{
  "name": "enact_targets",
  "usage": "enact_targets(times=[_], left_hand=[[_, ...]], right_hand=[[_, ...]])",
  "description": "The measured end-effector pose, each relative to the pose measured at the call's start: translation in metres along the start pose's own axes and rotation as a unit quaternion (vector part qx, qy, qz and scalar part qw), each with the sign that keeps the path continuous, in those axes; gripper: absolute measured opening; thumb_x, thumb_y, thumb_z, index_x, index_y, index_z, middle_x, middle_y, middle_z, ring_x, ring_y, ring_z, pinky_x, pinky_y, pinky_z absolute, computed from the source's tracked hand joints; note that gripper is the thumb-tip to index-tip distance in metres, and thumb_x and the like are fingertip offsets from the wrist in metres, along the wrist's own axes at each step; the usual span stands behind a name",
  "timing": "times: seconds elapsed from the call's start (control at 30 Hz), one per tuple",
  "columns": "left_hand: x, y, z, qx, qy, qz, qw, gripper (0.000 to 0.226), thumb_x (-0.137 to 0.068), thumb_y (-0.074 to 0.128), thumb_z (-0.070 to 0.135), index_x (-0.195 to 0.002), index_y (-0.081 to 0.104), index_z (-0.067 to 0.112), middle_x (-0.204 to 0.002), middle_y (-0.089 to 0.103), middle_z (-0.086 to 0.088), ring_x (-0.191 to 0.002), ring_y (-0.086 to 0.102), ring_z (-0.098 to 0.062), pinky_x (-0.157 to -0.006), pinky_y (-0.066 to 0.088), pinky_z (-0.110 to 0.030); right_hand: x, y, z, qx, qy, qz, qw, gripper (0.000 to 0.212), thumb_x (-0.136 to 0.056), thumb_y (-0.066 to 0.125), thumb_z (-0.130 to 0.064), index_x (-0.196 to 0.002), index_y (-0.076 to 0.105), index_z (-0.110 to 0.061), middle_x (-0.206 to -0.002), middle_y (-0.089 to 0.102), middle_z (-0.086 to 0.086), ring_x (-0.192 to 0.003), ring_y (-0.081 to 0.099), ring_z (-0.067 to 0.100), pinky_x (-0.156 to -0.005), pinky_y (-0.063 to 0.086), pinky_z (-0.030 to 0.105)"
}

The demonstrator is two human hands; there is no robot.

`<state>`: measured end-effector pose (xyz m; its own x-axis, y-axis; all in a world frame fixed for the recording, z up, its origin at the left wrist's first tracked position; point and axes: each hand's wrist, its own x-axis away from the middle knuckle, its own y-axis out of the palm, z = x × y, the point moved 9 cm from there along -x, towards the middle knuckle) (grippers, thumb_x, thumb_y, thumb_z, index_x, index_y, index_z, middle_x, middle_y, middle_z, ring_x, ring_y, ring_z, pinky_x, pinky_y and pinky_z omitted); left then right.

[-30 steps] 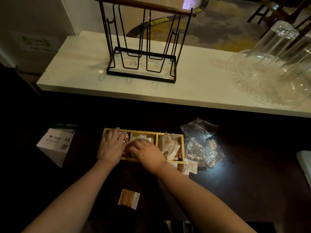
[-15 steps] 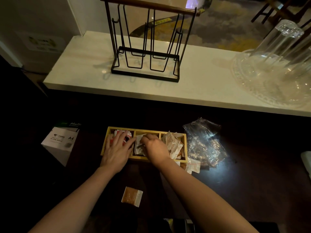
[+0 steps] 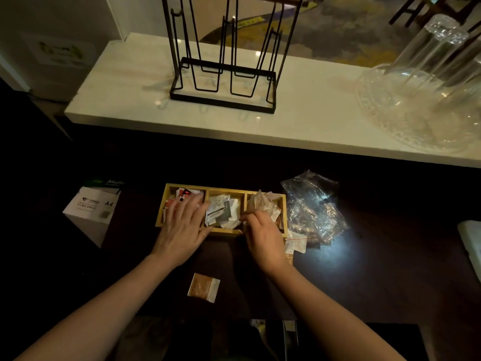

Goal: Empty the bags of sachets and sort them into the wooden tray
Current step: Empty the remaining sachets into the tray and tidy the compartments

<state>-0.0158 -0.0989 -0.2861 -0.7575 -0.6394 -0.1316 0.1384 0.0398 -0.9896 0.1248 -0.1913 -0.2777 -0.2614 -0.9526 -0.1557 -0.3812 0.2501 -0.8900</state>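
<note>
We've got the tray lying w/ its long axis left-right across the dark table, three compartments: red/black sachets left, grey-white ones middle, tan paper ones right. It sits straight ahead of both hands.

Our left hand lies flat and spread over the left compartment, palm down, pressing the pile, gripping nothing we can see. Our right hand is at the tray's near rim by the middle/right divider, fingers curled and pinched; whether it holds a sachet we can't tell, too dark.

Key relation: a loose brown sachet lies flat on the table nearer to us than the tray, between the forearms, approx. equally near either hand. A few more lie just beside the tray's right corner, closest to the right hand, partly under the bag.

Tray is pale wood, rigid, thin-walled. Sachets are small flat rectangles, paper or foil. Bag is clear crinkled plastic, slack, looks mostly emptied. An A4 paper box sits left.
</note>
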Motion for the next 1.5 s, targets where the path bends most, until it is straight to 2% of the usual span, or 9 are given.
enact_targets(times=[0.17, 0.27, 0.33, 0.43, 0.87, 1.0, 1.13, 1.23, 1.5], left_hand=[[0.073, 0.015, 0.064, 0.067, 0.231, -0.064, 0.969, 0.04, -0.068, 0.077, 0.044, -0.096, 0.059, 0.022, -0.095, 0.065, 0.001, -0.08, 0.063, -0.013, -0.064, 0.054, -0.024], [0.113, 0.062, 0.07, 0.023, 0.265, -0.243, 0.933, 0.053, -0.077, 0.067, 0.051, -0.118, 0.053, 0.021, -0.122, 0.058, -0.003, -0.104, 0.059, -0.017, -0.08, 0.051, -0.027], [0.125, 0.08, 0.064, 0.01, 0.229, -0.295, 0.928, 0.059, -0.087, 0.057, 0.044, -0.137, 0.035, 0.021, -0.142, 0.04, -0.008, -0.125, 0.044, -0.024, -0.097, 0.042, -0.035], [0.112, 0.075, 0.058, 0.03, 0.162, -0.291, 0.942, 0.065, -0.07, 0.075, 0.046, -0.126, 0.051, 0.026, -0.123, 0.055, 0.0, -0.106, 0.056, -0.015, -0.08, 0.05, -0.024], [0.042, 0.065, 0.07, 0.145, -0.061, -0.206, 0.966, 0.028, -0.092, 0.05, 0.015, -0.119, 0.051, 0.021, -0.12, 0.054, 0.002, -0.107, 0.053, -0.014, -0.08, 0.049, -0.027], [0.023, 0.068, 0.073, 0.331, -0.206, -0.202, 0.898, 0.009, -0.091, 0.06, 0.023, -0.097, 0.059, 0.016, -0.102, 0.058, 0.0, -0.09, 0.055, -0.013, -0.073, 0.043, -0.024], [0.021, 0.083, 0.115, 0.585, -0.283, -0.255, 0.716, 0.03, -0.089, 0.062, 0.013, -0.12, 0.06, 0.012, -0.109, 0.067, -0.002, -0.094, 0.063, -0.01, -0.072, 0.048, -0.015], [0.019, 0.09, 0.139, 0.632, -0.305, -0.27, 0.66, 0.029, -0.089, 0.062, 0.009, -0.119, 0.061, 0.01, -0.113, 0.068, -0.009, -0.1, 0.065, -0.019, -0.081, 0.053, -0.024], [0.002, 0.104, 0.134, 0.507, -0.315, -0.24, 0.766, 0.023, -0.084, 0.068, 0.011, -0.107, 0.064, 0.009, -0.109, 0.069, -0.009, -0.094, 0.064, -0.02, -0.075, 0.05, -0.027]], right_hand=[[0.036, -0.024, 0.042, -0.012, 0.088, 0.047, 0.995, 0.013, -0.081, 0.055, -0.012, -0.092, 0.06, -0.017, -0.095, 0.06, -0.002, -0.085, 0.056, 0.014, -0.06, 0.05, 0.028], [0.073, -0.017, 0.085, 0.002, 0.183, 0.009, 0.983, 0.005, -0.081, 0.06, -0.014, -0.083, 0.062, -0.019, -0.092, 0.059, -0.005, -0.085, 0.056, 0.014, -0.057, 0.047, 0.028], [0.095, -0.012, 0.116, -0.017, 0.263, -0.014, 0.965, 0.013, -0.082, 0.057, -0.009, -0.079, 0.065, -0.02, -0.09, 0.061, -0.005, -0.091, 0.057, 0.016, -0.064, 0.048, 0.031], [0.107, -0.011, 0.143, -0.032, 0.325, -0.018, 0.945, 0.026, -0.084, 0.051, -0.002, -0.087, 0.072, -0.018, -0.097, 0.067, 0.0, -0.098, 0.058, 0.02, -0.074, 0.05, 0.033], [0.071, 0.006, 0.16, -0.006, 0.27, -0.109, 0.957, 0.056, -0.082, 0.066, -0.039, -0.134, 0.049, -0.028, -0.139, 0.045, 0.001, -0.128, 0.04, 0.022, -0.103, 0.04, 0.038], [0.07, 0.012, 0.154, -0.033, 0.283, -0.104, 0.953, 0.069, -0.073, 0.07, -0.054, -0.131, 0.048, -0.025, -0.134, 0.047, 0.0, -0.124, 0.043, 0.021, -0.1, 0.043, 0.038], [0.073, 0.018, 0.143, -0.005, 0.29, -0.09, 0.953, 0.075, -0.069, 0.077, -0.046, -0.129, 0.045, -0.016, -0.129, 0.048, 0.006, -0.119, 0.045, 0.023, -0.1, 0.042, 0.036], [0.073, 0.021, 0.132, -0.033, 0.303, -0.065, 0.95, 0.065, -0.073, 0.075, -0.039, -0.124, 0.046, -0.009, -0.126, 0.048, 0.012, -0.115, 0.045, 0.027, -0.097, 0.04, 0.034], [0.077, 0.031, 0.125, -0.048, 0.325, -0.091, 0.94, 0.058, -0.074, 0.074, -0.035, -0.118, 0.046, -0.01, -0.122, 0.051, 0.01, -0.115, 0.046, 0.025, -0.092, 0.044, 0.034]])
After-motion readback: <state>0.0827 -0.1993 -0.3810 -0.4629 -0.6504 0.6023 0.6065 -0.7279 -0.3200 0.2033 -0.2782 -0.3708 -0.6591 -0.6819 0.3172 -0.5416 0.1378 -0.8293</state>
